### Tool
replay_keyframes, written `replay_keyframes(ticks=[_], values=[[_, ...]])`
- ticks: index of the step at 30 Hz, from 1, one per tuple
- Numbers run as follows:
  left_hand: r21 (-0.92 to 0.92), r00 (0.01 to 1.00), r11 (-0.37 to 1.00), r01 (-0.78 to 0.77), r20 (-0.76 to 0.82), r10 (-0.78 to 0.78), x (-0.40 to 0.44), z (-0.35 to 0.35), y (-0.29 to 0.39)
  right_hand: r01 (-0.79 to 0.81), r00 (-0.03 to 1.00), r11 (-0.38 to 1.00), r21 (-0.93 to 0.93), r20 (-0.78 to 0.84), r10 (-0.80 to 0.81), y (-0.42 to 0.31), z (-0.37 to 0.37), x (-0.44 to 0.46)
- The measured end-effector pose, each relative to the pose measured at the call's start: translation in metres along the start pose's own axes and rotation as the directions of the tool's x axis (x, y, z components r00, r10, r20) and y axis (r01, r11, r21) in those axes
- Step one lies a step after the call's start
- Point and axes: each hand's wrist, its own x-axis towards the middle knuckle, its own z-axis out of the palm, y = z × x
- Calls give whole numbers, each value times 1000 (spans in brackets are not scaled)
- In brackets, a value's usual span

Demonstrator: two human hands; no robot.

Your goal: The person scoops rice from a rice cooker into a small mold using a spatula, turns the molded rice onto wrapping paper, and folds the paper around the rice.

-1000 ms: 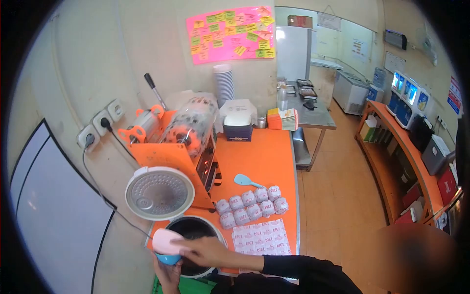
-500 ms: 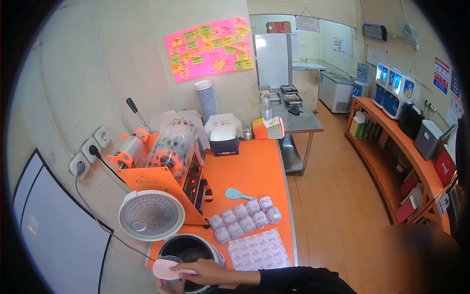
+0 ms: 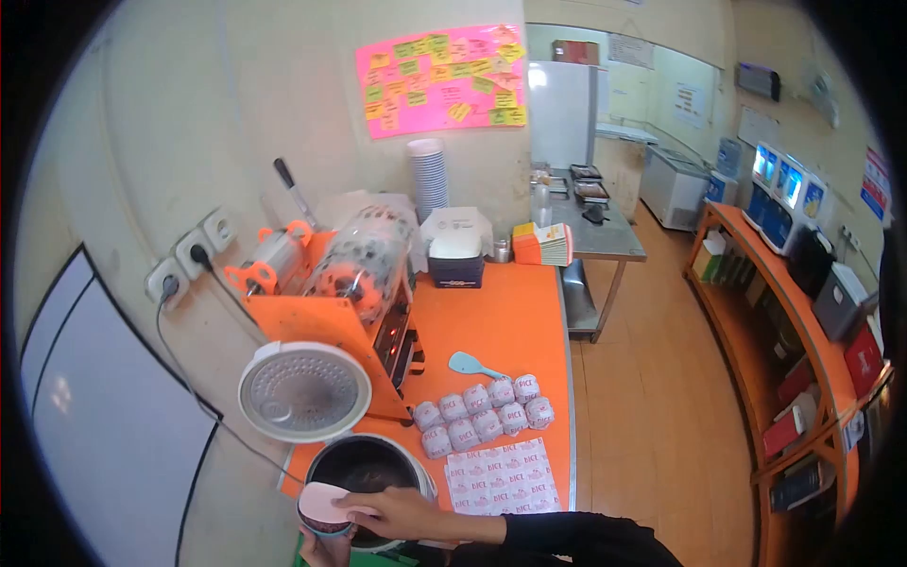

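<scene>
Over the front left edge of a rice cooker (image 3: pixel 427 480), my right hand (image 3: pixel 402 513) grips a pale pink rice paddle (image 3: pixel 323 502). Its blade lies across the mouth of a small cup (image 3: pixel 333 531) with dark reddish-brown food in it. My left hand (image 3: pixel 321 551), partly cut off by the bottom edge, is wrapped round that cup from below. The cooker's dark pot holds some dark contents deep inside, and its white lid (image 3: pixel 304 392) stands raised. Right of the cooker lie printed paper sheets (image 3: pixel 501 480) and several paper-wrapped bundles (image 3: pixel 487 425) in two rows.
A turquoise paddle (image 3: pixel 465 364) lies behind the bundles on the orange table (image 3: pixel 491 312). An orange sealing machine (image 3: pixel 326 331) stands behind the cooker. Stacked cups (image 3: pixel 429 177), an open box (image 3: pixel 456 269) and folded cartons (image 3: pixel 543 244) line the back. A cord (image 3: pixel 179 378) runs to wall sockets.
The view has shifted, so the room appears further right. The pink paddle has tilted over the cup, and the cup's dark filling now shows beneath its blade.
</scene>
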Motion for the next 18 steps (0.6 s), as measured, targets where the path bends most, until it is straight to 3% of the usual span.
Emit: replay_keyframes(ticks=[1,2,4,5,6,7,9,11,12,14,18], values=[[25,998,998,-64,31,63,-8,4,0,0,999,1000,5,37,0,8,6,3],[116,980,993,-12,197,-11,-4,-27,8,68,997,998,6,-34,-68,14,16,6],[132,994,987,-90,71,81,-12,2,17,274,956,961,40,-117,-267,30,35,18],[101,987,984,-146,87,137,-13,-4,18,402,909,913,76,-156,-387,32,31,33],[38,976,975,-219,25,218,-12,5,18,328,942,944,28,-80,-325,20,11,41],[11,951,951,-309,15,308,-10,3,20,74,997,993,-92,43,-70,10,-7,46],[76,857,867,-493,-130,499,-8,-4,23,-82,973,913,-400,165,160,-25,-45,64],[167,818,821,-547,-105,566,-9,-35,21,30,984,780,-625,157,88,7,-37,70],[174,810,817,-550,-127,573,-8,-51,15,46,979,783,-620,182,87,21,-27,76],[238,758,799,-552,-255,600,-6,-75,8,283,831,580,-764,498,250,41,-9,85],[235,683,752,-616,-317,658,12,-85,-13,277,725,628,-727,587,359,54,19,89]])
